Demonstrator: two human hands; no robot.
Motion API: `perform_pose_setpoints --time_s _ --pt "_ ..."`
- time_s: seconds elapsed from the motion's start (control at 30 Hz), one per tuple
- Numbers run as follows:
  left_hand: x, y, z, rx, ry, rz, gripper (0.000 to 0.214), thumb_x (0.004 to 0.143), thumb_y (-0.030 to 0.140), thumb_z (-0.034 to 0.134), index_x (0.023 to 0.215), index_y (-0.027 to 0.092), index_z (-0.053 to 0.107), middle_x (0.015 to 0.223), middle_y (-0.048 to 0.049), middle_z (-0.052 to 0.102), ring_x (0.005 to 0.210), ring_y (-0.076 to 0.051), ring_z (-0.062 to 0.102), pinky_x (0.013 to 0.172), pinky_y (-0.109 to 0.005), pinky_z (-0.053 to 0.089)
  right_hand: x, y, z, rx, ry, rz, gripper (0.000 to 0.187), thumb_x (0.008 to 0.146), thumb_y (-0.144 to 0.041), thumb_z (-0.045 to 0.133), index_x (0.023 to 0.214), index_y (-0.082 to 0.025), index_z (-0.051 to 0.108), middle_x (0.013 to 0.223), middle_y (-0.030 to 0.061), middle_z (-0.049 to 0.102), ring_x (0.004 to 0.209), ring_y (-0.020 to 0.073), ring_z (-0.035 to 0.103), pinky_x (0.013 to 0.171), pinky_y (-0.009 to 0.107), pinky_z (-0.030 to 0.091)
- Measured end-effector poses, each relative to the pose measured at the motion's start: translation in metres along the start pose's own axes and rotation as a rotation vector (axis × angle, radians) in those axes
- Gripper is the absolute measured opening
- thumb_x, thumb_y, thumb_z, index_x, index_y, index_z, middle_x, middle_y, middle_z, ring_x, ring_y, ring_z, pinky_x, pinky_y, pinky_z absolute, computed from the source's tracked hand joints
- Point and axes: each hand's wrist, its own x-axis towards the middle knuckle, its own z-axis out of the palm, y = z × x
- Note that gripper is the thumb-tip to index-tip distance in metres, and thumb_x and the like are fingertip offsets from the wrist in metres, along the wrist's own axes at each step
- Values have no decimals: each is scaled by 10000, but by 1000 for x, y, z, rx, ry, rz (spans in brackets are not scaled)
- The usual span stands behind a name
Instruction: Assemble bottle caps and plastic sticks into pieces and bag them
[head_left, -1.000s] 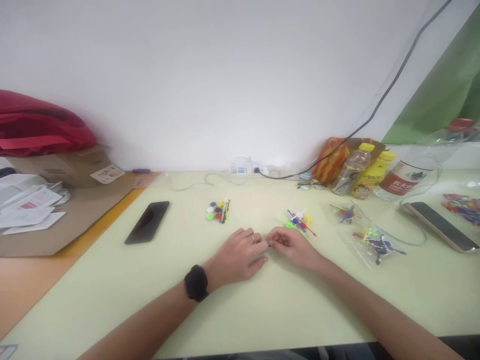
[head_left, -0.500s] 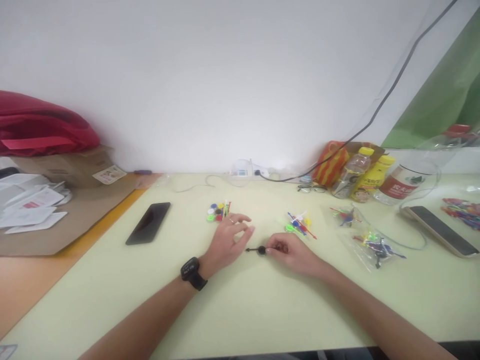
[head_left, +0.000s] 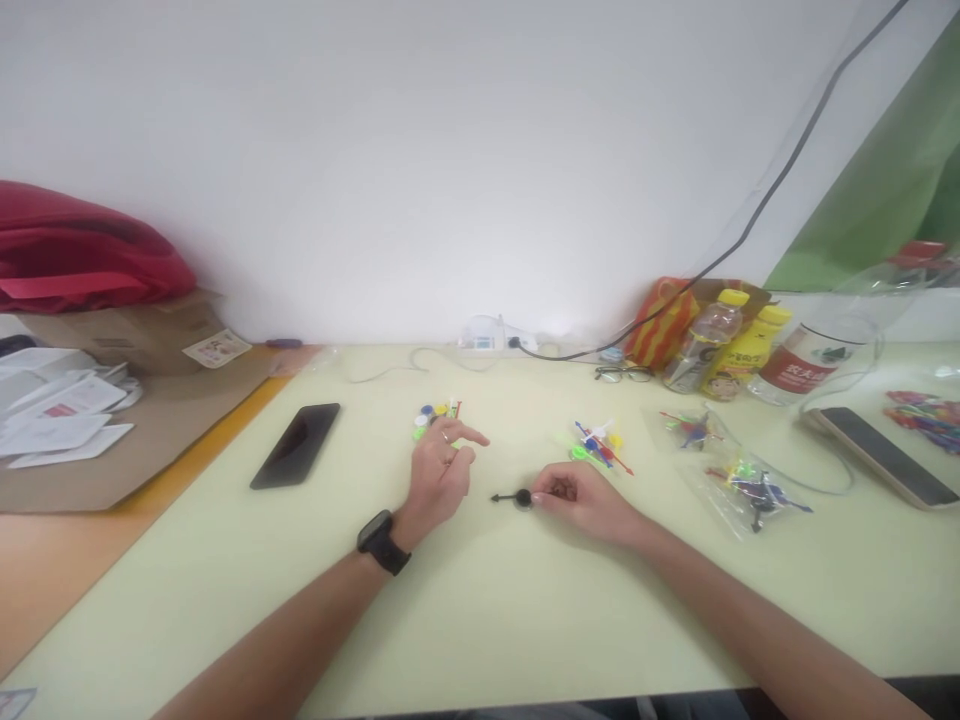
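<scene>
Between thumb and fingertips, my right hand (head_left: 581, 500) grips a black plastic arrow spinner (head_left: 523, 497) by its round hub, with the arrow pointing left just above the table. Holding nothing that I can see, my left hand (head_left: 441, 470) has its index finger stretched out and the others bent. It wears a ring and a black watch (head_left: 384, 542). Behind that hand, partly covered by it, is a small pile of coloured round pieces and arrows (head_left: 427, 412). Beyond my right hand lies a cluster of coloured arrow spinners (head_left: 598, 443).
At left lies a black phone (head_left: 295, 446), with a cardboard box (head_left: 142, 335) farther out. Clear bags of spinners (head_left: 757, 497), a second phone (head_left: 885, 455) and bottles (head_left: 739, 350) stand or lie at right. Glasses (head_left: 624, 375) and a power strip (head_left: 487, 340) are near the wall.
My left hand has drawn left, away from the black spinner and toward the pile of round pieces, covering more of it. My right hand has stayed in place with the spinner.
</scene>
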Motion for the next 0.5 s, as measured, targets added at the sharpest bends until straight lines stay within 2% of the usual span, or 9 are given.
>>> perform_pose_setpoints --time_s 0.1,0.2,0.33,0.5 --pt "2 -1 2 19 12 0 403 972 244 475 572 206 504 902 -33 709 985 -221 581 969 -410 438 0 0 0 10 -7 6 319 892 -483 702 843 -168 723 723 18 611 643 142 482 583 278 344" --pt "5 -6 4 6 6 -33 304 977 277 510 705 215 389 840 -12 620 841 -186 541 824 -353 432 0 -1 0 16 -7 8 333 889 -492 704 835 -164 712 727 20 605 650 144 482 588 280 346" --pt "10 -13 8 -57 -40 -33 392 993 299 496 714 224 231 770 9 505 755 -157 482 771 -321 402 -1 -4 -2 59 -3 -18 366 888 -529 702 831 -169 681 774 26 610 689 147 505 617 278 382" --pt "10 -15 10 -75 -103 -25 471 1008 353 513 693 218 190 767 3 493 737 -152 470 752 -327 397 1 -5 -6 76 46 -45 398 879 -569 706 842 -173 682 767 28 609 687 151 508 602 276 389"
